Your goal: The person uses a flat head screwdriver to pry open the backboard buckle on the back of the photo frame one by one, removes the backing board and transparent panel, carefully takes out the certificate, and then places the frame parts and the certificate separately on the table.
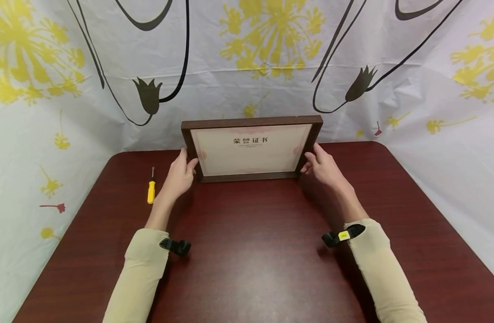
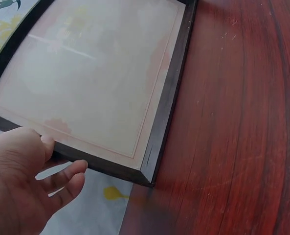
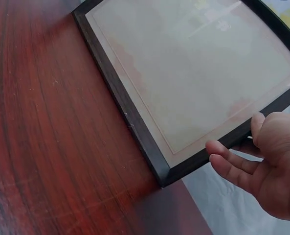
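A dark brown certificate frame (image 1: 251, 176) stands upright near the table's back edge, a pale sheet with Chinese characters behind its glazing. My left hand (image 1: 181, 174) grips its left side; in the left wrist view the thumb of the left hand (image 2: 22, 171) lies against the frame's border (image 2: 98, 164), with some fingers going behind. On the opposite side my right hand (image 1: 323, 167) holds the frame's edge. The right wrist view shows the right hand (image 3: 272, 169) with its thumb at the border (image 3: 191, 164) and two fingertips near the edge. Fingers behind the frame are hidden.
A yellow-handled screwdriver (image 1: 151, 192) lies on the dark red table (image 1: 247, 251), left of my left hand. Just behind the frame hangs a white cloth (image 1: 247, 96) with yellow and grey plant prints, which also runs along both sides.
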`<state>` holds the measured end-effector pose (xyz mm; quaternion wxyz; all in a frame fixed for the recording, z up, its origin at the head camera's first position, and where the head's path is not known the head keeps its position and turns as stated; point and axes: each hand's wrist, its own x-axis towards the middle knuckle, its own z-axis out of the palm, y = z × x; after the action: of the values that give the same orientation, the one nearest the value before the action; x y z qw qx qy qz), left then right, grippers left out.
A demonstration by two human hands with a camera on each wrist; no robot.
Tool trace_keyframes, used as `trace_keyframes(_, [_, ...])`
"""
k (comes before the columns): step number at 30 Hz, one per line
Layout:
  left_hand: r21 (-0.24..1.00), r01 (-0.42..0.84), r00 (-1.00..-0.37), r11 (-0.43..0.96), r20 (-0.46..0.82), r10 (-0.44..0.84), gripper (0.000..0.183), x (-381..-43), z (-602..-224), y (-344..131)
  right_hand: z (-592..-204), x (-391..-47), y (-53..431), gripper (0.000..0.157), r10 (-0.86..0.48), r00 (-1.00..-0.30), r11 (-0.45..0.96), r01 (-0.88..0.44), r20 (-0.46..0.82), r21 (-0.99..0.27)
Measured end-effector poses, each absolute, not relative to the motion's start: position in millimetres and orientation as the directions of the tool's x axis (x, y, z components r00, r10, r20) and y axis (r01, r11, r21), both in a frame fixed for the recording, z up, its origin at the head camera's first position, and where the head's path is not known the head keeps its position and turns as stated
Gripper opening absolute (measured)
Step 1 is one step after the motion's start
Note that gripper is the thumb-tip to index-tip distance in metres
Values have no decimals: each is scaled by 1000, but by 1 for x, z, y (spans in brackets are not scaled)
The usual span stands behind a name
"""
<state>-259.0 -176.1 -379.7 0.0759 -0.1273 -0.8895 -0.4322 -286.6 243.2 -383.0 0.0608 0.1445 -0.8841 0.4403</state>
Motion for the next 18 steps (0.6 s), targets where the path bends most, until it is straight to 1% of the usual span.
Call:
trace_keyframes(5, [770, 249, -968, 587, 176, 180, 60, -255, -381, -182, -384, -285, 251, 31, -283, -935, 518, -335, 211, -787])
trace_keyframes(8, [777, 259, -964, 574, 175, 198, 56, -252, -382, -187, -385, -284, 257, 34, -341, -917, 456, -356, 209, -816])
trace_keyframes(11, [776, 312, -948, 548, 220, 228, 45, -250, -383, -191, -386, -281, 262, 32, -369, -904, 417, -369, 217, -831])
trace_keyframes(13, [772, 337, -940, 539, 239, 246, 39, -248, -384, -194, -386, -278, 265, 29, -365, -905, 437, -374, 218, -818])
trace_keyframes(18, [754, 363, -929, 547, 251, 270, 26, -242, -387, -198, -387, -273, 270, 22, -316, -927, 559, -356, 204, -749])
